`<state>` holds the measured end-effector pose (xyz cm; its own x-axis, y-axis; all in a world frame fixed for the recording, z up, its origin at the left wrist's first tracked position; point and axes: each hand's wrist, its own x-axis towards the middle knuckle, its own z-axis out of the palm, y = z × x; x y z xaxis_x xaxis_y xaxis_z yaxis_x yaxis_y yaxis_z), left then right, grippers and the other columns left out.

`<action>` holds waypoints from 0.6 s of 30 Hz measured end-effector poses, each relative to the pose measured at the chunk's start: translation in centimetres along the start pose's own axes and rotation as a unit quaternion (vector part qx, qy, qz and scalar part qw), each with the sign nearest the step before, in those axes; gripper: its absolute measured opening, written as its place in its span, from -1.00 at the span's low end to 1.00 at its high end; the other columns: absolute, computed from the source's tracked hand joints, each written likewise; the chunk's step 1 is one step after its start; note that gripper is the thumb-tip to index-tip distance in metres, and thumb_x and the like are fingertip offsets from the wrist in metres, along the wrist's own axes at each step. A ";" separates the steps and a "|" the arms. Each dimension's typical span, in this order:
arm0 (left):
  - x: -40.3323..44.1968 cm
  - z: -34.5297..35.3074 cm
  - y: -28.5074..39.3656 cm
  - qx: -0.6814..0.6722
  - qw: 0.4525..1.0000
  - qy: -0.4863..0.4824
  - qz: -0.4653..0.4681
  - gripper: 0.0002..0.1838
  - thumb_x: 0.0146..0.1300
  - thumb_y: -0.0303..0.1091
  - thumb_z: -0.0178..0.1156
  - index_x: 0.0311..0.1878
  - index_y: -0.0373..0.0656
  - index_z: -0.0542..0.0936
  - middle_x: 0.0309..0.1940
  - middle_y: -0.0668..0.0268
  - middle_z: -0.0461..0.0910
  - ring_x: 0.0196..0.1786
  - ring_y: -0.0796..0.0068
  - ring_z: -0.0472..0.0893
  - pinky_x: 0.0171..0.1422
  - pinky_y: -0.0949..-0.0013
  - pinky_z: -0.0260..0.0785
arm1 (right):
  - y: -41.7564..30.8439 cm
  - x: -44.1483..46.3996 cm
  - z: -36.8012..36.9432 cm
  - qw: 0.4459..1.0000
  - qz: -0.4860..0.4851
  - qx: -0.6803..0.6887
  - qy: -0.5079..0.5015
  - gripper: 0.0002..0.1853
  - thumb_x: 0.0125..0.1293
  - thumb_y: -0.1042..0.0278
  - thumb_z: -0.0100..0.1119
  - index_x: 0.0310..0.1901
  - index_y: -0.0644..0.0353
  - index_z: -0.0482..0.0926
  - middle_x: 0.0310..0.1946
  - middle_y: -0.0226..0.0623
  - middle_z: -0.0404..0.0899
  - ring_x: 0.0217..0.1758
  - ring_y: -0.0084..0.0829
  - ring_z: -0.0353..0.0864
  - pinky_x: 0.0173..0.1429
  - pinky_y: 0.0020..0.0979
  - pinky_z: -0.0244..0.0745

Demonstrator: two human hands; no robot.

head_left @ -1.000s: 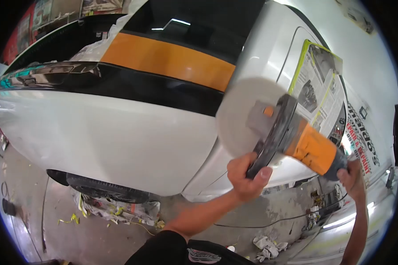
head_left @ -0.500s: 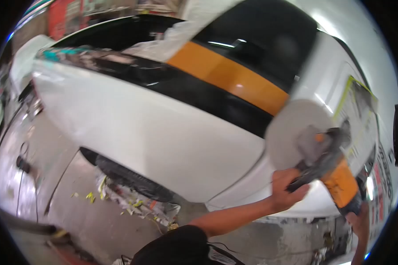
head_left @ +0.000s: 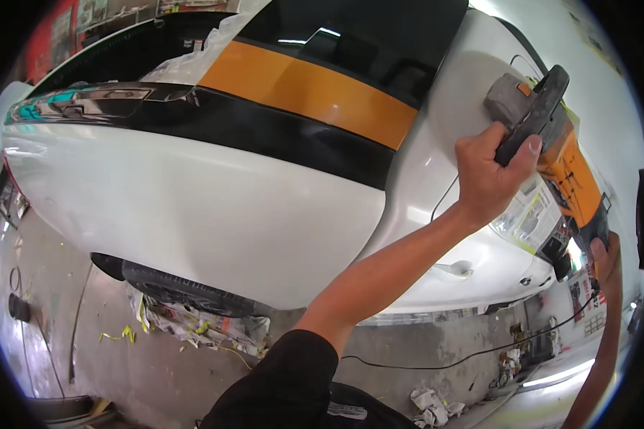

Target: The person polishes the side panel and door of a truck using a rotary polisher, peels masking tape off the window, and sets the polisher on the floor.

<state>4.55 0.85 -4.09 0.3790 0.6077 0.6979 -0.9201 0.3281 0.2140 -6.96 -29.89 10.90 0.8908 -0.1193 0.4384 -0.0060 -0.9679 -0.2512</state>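
Polisher (head_left: pixel 578 179), orange-bodied, held at the upper bodywork of a white vehicle (head_left: pixel 193 200); contact with the paint cannot be told. Left grip (head_left: pixel 494 168), closed around the black front handle (head_left: pixel 547 100), with the grey head (head_left: pixel 508 99) projecting above it and the orange body extending right and downward. Right grip (head_left: pixel 606 259), closed on the dark rear end. Newspaper (head_left: pixel 529 220) masks the vehicle's side just below the tool. Leftward, an orange band (head_left: pixel 308 89) borders black window glass (head_left: pixel 365 43). Cord (head_left: pixel 436 367) trails above the floor (head_left: pixel 379 390).
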 end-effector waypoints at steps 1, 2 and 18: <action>-0.6 -0.4 1.0 0.029 0.999 0.012 0.014 -0.59 0.24 -0.24 0.40 -0.55 -0.22 0.40 -0.74 0.25 0.38 -0.70 0.47 0.36 -0.55 0.31 0.19 | -0.1 -0.1 -0.1 0.999 0.020 -0.003 -0.028 -0.49 0.18 0.07 0.24 -0.04 0.34 0.39 -0.33 -0.28 0.48 -0.40 -0.54 0.45 -0.39 -0.43 0.40; -2.5 -1.0 1.4 0.053 0.998 0.023 -0.001 -0.57 0.26 -0.21 0.38 -0.57 -0.20 0.40 -0.75 0.30 0.37 -0.68 0.54 0.37 -0.55 0.35 0.19 | 1.1 -0.1 -0.1 0.999 0.022 -0.005 -0.029 -0.49 0.18 0.07 0.24 -0.04 0.34 0.39 -0.33 -0.28 0.48 -0.40 -0.54 0.45 -0.39 -0.43 0.40; -1.4 0.6 1.2 0.017 0.999 0.039 -0.016 -0.60 0.35 -0.19 0.33 -0.50 -0.28 0.50 -0.68 0.44 0.42 -0.58 0.71 0.29 -0.52 0.46 0.13 | -2.1 -0.2 -0.5 0.998 -0.030 -0.037 0.032 -0.48 0.14 0.02 0.33 -0.12 0.38 0.52 -0.52 -0.33 0.43 -0.58 -0.50 0.35 -0.43 -0.35 0.35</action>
<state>2.86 -0.09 -4.39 0.4139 0.6527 0.6346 -0.9096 0.3239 0.2602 -7.38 -27.97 11.73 0.8595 -0.0721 0.5060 0.0111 -0.9872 -0.1594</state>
